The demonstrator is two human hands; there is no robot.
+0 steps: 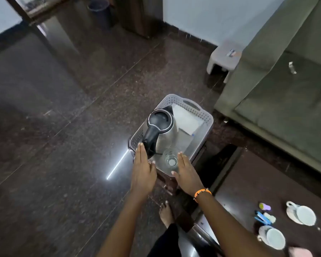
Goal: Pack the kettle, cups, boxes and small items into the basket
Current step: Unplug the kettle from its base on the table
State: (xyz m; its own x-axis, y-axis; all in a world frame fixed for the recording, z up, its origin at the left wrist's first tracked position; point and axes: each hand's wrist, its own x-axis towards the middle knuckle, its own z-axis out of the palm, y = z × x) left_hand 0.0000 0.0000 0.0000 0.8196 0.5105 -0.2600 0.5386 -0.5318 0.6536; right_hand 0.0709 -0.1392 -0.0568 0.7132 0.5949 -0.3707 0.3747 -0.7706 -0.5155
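sofa (278, 89) right | stool (224, 56) behind | cups (302, 215) on table (239, 182)

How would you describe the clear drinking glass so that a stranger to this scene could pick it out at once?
Find the grey perforated basket standing on the dark floor beside the sofa. Inside it, at the near end between the person's two open hands, the glass stands just right of the steel kettle. It alone there is see-through.
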